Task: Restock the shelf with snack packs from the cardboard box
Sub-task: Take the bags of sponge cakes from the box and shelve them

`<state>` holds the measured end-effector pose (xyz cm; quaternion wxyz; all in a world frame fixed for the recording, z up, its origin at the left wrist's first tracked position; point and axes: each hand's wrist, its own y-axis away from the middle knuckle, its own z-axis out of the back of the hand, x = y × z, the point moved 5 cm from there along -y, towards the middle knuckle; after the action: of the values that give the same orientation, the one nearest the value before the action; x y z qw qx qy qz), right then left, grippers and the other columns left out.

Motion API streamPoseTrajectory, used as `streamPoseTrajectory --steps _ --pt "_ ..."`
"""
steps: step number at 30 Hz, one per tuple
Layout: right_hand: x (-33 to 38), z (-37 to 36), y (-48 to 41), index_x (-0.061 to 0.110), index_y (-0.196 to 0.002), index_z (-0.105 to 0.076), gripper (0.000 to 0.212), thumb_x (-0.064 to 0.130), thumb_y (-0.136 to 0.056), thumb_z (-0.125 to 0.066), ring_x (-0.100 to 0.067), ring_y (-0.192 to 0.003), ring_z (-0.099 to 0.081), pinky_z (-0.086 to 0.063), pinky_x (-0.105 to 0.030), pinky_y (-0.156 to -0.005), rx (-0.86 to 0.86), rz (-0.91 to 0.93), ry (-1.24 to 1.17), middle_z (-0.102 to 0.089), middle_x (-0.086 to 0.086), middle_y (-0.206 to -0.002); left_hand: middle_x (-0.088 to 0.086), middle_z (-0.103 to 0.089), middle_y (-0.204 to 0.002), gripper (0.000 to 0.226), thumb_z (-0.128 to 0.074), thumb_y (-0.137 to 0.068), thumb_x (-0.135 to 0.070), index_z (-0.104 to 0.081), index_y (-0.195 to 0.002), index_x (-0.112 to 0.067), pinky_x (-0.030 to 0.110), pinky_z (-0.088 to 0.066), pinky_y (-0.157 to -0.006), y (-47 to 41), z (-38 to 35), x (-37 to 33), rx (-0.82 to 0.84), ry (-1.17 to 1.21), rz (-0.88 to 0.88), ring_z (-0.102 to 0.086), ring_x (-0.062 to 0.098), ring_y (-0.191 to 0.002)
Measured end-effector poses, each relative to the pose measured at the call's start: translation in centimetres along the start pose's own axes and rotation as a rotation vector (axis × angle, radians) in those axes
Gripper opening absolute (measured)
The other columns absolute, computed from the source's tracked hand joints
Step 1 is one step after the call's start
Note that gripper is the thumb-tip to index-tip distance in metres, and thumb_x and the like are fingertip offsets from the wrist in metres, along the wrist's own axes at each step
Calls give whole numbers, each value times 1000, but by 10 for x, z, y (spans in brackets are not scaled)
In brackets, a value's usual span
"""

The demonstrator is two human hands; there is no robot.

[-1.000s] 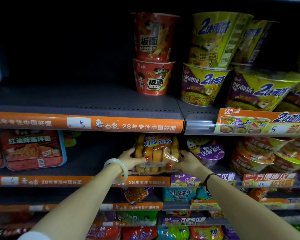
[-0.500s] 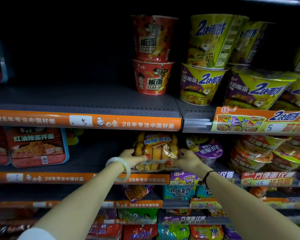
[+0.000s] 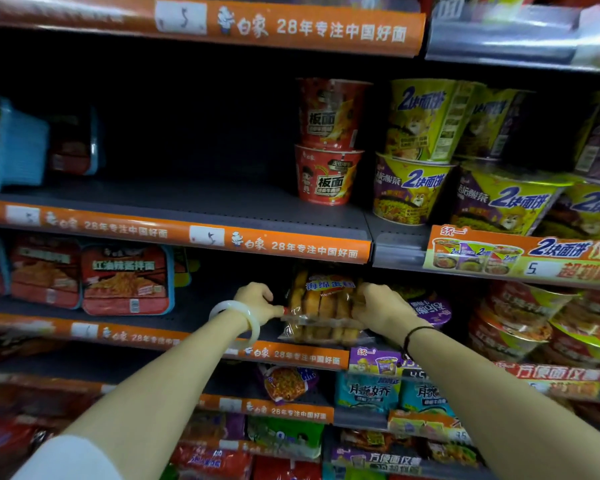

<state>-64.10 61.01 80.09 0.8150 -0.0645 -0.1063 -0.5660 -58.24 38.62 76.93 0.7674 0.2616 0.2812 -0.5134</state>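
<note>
A clear snack pack (image 3: 323, 306) of golden cake pieces with an orange and blue label stands on the third shelf (image 3: 201, 306), just under the orange price rail. My left hand (image 3: 258, 303), with a pale bangle on its wrist, pinches the pack's left edge. My right hand (image 3: 381, 308), a black band on its wrist, grips the pack's right side with curled fingers. A second layer of the same cakes shows at the pack's lower part. The cardboard box is out of view.
Red noodle cups (image 3: 328, 174) and yellow-purple noodle bowls (image 3: 409, 192) stand on the shelf above. Red tray packs (image 3: 125, 278) sit left of the snack pack with a dark gap between. A purple-lidded cup (image 3: 430, 311) and red bowls (image 3: 520, 320) crowd the right.
The camera has tilted up, so a higher shelf rail shows. The pack sits a little deeper under the rail. Both hands keep their hold on its sides.
</note>
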Motion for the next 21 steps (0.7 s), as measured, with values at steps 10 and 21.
streamPoseTrajectory --steps 10,21 --pt "86 -22 12 10 -89 -61 25 33 -83 -65 -28 -89 -63 -47 -34 -66 113 213 8 -64 -11 -92 8 -64 -113 43 -71 -79 -27 -60 -116 -8 34 -49 -94 55 36 55 -16 -75 80 -61 24 -105" --pt "253 -91 45 5 -107 -66 34 24 -80 -72 -20 -78 -62 -49 -27 -62 497 518 30 -69 -8 -90 3 -57 -79 22 -71 -77 -31 -55 -81 -16 32 -50 -76 127 119 167 2 -141 293 -55 20 -74"
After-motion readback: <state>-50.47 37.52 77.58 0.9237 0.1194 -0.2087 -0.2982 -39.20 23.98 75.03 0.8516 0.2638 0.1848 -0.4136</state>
